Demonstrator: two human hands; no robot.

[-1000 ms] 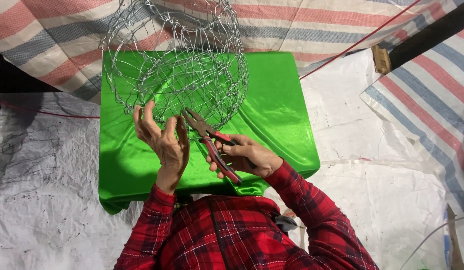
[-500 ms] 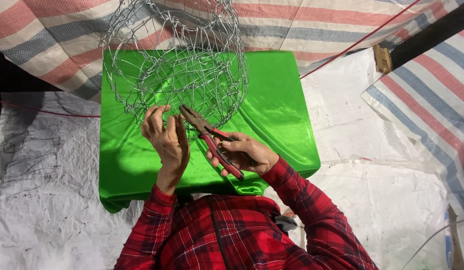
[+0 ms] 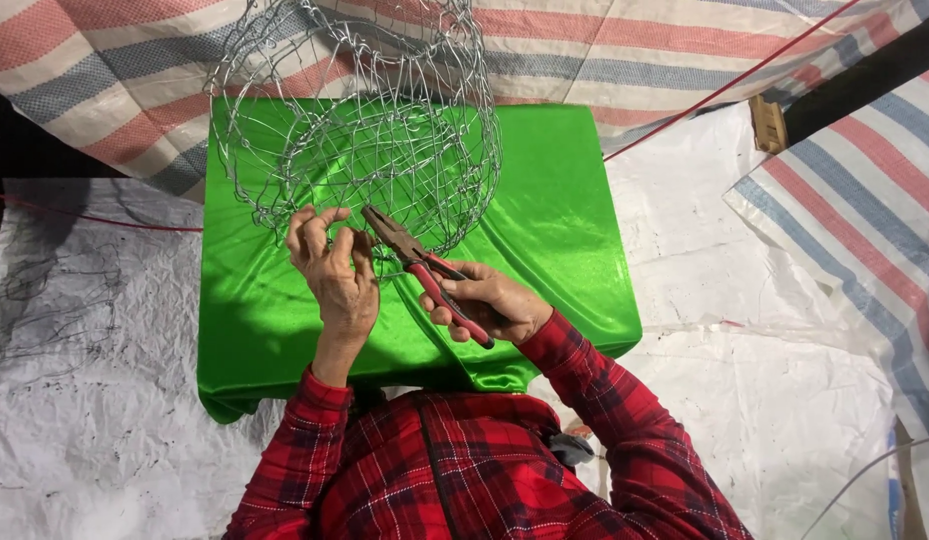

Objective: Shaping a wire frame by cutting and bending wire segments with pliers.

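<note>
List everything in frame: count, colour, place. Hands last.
wire mesh basket: 1, silver, standing on the green cloth, top centre
pliers: 1, red handles, dark jaws, nose at the basket's lower rim
green cloth: 1, bright satin green, draped over a low block, centre
striped tarpaulin: red, white and blue-grey stripes, along the top and at the right edge
white plastic sheet: crinkled, white, on the ground both sides
red cord: 1, thin, running from upper right toward the cloth
small wooden block: 1, tan, upper right
left hand: fingers on the basket's rim wire
right hand: gripping the pliers' handles
sleeves: red plaid, bottom centre
</note>
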